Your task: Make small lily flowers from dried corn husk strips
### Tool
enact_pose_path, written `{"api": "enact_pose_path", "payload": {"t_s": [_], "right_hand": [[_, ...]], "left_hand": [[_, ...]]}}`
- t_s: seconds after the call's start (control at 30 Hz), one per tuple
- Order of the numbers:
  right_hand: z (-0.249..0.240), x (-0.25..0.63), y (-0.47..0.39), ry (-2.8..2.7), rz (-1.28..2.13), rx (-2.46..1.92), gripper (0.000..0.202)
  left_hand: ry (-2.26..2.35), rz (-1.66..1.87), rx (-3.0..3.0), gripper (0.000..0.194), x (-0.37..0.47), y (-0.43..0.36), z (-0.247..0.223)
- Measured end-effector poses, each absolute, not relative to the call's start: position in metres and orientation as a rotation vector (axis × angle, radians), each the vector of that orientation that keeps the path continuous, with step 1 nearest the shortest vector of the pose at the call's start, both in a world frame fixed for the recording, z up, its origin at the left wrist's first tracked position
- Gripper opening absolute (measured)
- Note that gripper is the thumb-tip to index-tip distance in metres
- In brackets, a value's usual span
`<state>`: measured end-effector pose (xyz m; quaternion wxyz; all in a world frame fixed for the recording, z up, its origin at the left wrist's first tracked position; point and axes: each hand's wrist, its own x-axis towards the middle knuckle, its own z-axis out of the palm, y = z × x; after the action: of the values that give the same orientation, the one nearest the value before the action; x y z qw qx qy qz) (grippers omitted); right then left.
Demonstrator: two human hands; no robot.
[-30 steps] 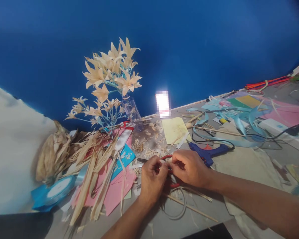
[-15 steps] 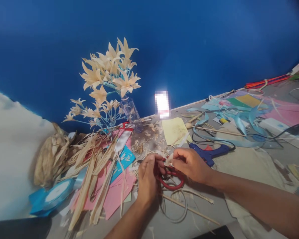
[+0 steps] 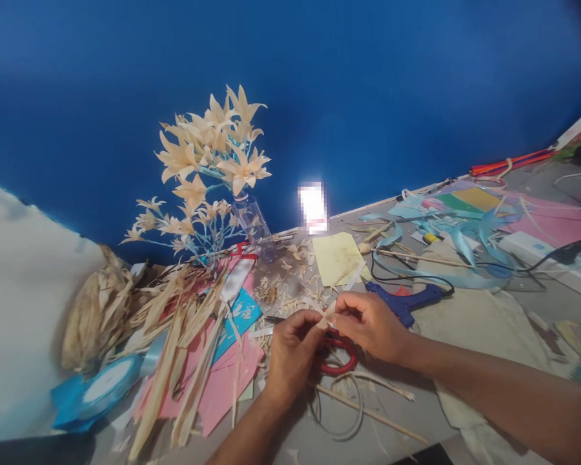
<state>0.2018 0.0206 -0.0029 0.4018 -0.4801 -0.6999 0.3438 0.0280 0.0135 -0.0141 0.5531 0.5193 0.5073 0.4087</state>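
Note:
Between the fingertips of both hands is a small cream husk piece (image 3: 327, 316). My left hand (image 3: 295, 349) pinches its left side, thumb against fingers. From the right, my right hand (image 3: 368, 324) pinches the same piece, the fingertips of the two hands nearly touching. Just beneath them lie scissors with red handles (image 3: 341, 365), partly hidden by the hands. A blue glue gun (image 3: 407, 302) rests right behind my right hand. Cream flowers (image 3: 242, 169) on light-blue stems stand in a clear bottle (image 3: 252, 223) at the back.
Dried husk strips (image 3: 167, 361), pink paper (image 3: 213, 387) and a blue ribbon roll (image 3: 107, 381) lie at left. Yellow paper (image 3: 339, 257) sits behind the hands. Tangled ribbon (image 3: 459, 236), a white power strip (image 3: 537, 252) and cloth (image 3: 484, 329) are at right. A thin stick (image 3: 372, 413) lies in front.
My left hand's fingers have closed in to pinch the husk piece, which both hands now hold. The view has shifted slightly.

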Motion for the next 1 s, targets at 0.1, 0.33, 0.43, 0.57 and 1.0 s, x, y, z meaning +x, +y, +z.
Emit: {"api": "enact_pose_path", "payload": {"t_s": [0.1, 0.33, 0.43, 0.57, 1.0], "right_hand": [[-0.002, 0.202, 0.02, -1.735, 0.989, -1.18, 0.01], [0.008, 0.211, 0.028, -1.622, 0.928, -1.187, 0.01], [0.013, 0.22, 0.034, -1.601, 0.83, -1.156, 0.021], [0.017, 0.229, 0.04, -1.495, 0.884, -1.157, 0.028], [0.007, 0.242, 0.056, -1.23, 0.978, -0.986, 0.026]], "left_hand": [[1.188, 0.99, 1.209, 0.023, 0.027, 0.015, -0.016], [1.13, 1.118, 0.946, 0.023, 0.033, 0.015, 0.0], [1.12, 1.14, 0.907, 0.026, 0.034, 0.016, 0.006], [1.086, 1.146, 0.919, 0.028, 0.03, 0.018, 0.001], [1.095, 1.285, 0.796, 0.036, 0.023, 0.027, -0.007]]}}
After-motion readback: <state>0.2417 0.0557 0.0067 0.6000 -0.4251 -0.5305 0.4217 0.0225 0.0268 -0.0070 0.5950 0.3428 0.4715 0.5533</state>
